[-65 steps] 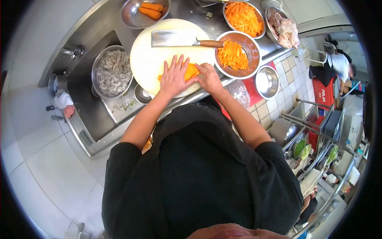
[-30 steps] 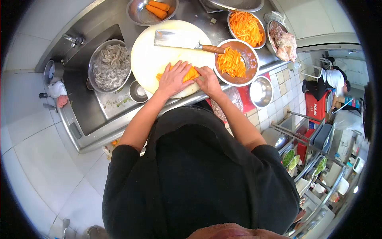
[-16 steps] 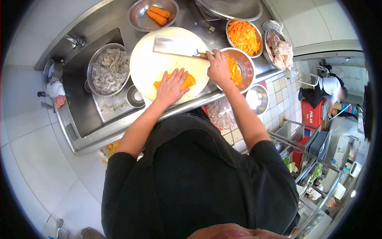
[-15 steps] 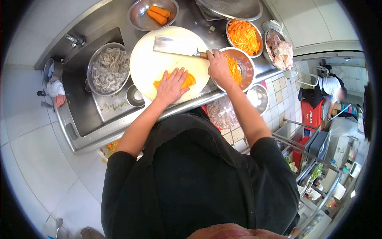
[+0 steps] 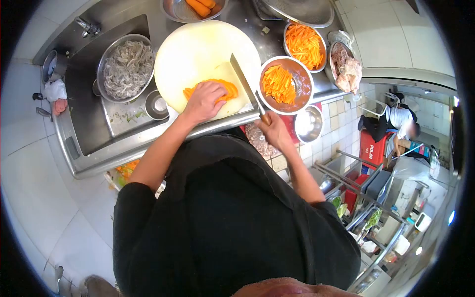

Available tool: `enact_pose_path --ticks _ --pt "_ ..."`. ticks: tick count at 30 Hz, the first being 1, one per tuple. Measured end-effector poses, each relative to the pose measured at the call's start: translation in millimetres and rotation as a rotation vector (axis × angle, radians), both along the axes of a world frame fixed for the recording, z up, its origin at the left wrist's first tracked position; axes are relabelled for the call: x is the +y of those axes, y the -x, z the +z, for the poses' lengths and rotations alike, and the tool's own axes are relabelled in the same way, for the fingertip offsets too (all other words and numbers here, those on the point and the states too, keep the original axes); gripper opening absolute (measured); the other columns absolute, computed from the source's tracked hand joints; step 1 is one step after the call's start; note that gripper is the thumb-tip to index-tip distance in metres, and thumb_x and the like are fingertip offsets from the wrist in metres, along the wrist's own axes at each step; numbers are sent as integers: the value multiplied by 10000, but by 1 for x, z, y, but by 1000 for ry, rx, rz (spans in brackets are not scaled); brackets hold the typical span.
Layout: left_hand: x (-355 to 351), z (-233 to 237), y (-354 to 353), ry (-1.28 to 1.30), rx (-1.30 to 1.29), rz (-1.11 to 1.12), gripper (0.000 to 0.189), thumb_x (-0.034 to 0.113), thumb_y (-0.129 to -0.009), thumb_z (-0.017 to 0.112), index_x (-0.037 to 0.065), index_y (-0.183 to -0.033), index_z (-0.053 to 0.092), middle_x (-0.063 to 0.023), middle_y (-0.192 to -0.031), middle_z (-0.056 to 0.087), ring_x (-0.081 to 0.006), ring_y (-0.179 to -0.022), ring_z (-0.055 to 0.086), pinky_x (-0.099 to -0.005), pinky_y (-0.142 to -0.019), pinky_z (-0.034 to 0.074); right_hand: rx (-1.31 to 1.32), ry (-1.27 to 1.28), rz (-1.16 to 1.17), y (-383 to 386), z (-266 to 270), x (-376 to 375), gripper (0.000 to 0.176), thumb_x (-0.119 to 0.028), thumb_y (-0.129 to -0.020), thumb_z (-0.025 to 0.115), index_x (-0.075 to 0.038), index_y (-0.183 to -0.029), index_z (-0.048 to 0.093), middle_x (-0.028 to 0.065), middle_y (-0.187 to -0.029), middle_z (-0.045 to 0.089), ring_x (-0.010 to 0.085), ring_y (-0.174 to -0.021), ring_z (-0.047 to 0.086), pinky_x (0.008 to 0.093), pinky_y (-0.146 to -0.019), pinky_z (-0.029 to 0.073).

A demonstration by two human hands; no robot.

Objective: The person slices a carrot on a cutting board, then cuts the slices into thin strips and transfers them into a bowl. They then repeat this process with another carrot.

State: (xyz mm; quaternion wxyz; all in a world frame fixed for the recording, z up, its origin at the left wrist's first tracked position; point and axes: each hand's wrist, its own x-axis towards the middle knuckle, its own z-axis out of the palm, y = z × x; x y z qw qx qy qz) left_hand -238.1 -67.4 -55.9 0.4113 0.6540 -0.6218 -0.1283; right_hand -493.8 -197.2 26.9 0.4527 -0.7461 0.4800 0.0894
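Orange carrot slices (image 5: 227, 88) lie on a round, pale cutting board (image 5: 190, 49), under and around my left hand (image 5: 205, 102). The fingers of that hand are curled together over the slices. My right hand (image 5: 273, 129) is closed round the wooden handle of a cleaver (image 5: 242, 78), whose blade stands edge-on over the board's right side. Just beyond the blade is a perforated metal bowl (image 5: 305, 81) with carrot strips (image 5: 278, 84) in it.
Shrimp-like pieces fill a colander (image 5: 102, 74) in the sink (image 5: 79, 116). Whole carrots (image 5: 199, 7) lie in a bowl behind the board. More carrot strips (image 5: 304, 45) and a bowl of raw meat (image 5: 348, 72) are at the right. A person (image 5: 400, 121) is farther right.
My right hand has come down toward the counter's front edge, turning the cleaver from lying flat to edge-on. My left hand has gone from spread flat to curled. The whole view has shifted.
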Motion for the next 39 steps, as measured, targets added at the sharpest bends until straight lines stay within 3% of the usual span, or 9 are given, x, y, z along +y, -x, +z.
enact_pose_path --ticks 3,7,13,18,24,27,31,35,39 --pt "-11 -5 6 -30 -68 -2 226 170 -861 738 106 -1073 688 -60 -1108 670 -277 -1096 618 -446 -952 433 37 -82 31 12 -6 10 648 -258 -918 745 -15 -1476 521 322 -1173 692 457 -1139 681 484 -953 524" --pt "-15 -9 10 -34 -172 38 218 188 -872 723 151 -1086 698 -12 -1097 658 -234 -1081 606 -444 -930 417 35 64 149 -4 -7 11 746 -260 -920 746 -103 -1585 448 337 -1120 709 482 -1096 690 492 -943 534" --pt "-17 -5 12 -134 -234 48 240 208 -891 705 147 -1124 710 -20 -1150 655 -241 -1094 592 -443 -923 397 -24 9 -9 -24 11 17 500 -373 -1064 583 -32 -1430 607 336 -1146 704 488 -1134 675 494 -969 527" --pt "-19 -7 17 -73 -271 85 250 208 -912 700 175 -1157 732 -5 -1088 658 -226 -1062 595 -445 -900 392 -36 97 32 -3 17 35 525 -429 -1106 504 7 -1357 657 324 -1192 700 482 -1173 662 481 -992 522" --pt "-18 -4 16 -214 -238 51 280 197 -908 696 156 -1184 718 -26 -1180 657 -245 -1125 585 -447 -932 386 -32 38 31 -20 13 27 478 -397 -1116 474 12 -1255 680 371 -1038 667 539 -1085 637 516 -914 508" --pt "-17 -10 15 -157 -225 52 269 198 -908 694 152 -1172 715 -26 -1178 660 -245 -1118 592 -451 -926 390 4 7 47 -41 11 15 472 -389 -1118 460 18 -1224 673 383 -978 639 555 -1030 625 522 -873 498" --pt "-18 -9 15 -117 -215 64 250 205 -905 697 139 -1146 707 -32 -1157 661 -246 -1106 604 -454 -915 399 34 -74 -9 -31 41 24 507 -420 -1117 448 5 -1266 681 355 -997 686 548 -1021 639 515 -893 505" --pt "-16 -10 19 -72 -220 76 244 198 -900 708 140 -1137 702 -21 -1118 660 -233 -1102 608 -451 -917 403 -72 104 69 -26 -5 21 513 -424 -1110 464 1 -1296 682 345 -1055 700 542 -1082 641 519 -931 513" --pt "-16 -9 14 -85 -213 76 253 193 -898 714 145 -1146 701 -15 -1090 657 -218 -1099 608 -449 -920 404 37 -2 88 -33 17 15 507 -421 -1108 471 -4 -1305 680 359 -1096 683 536 -1141 621 527 -962 499"
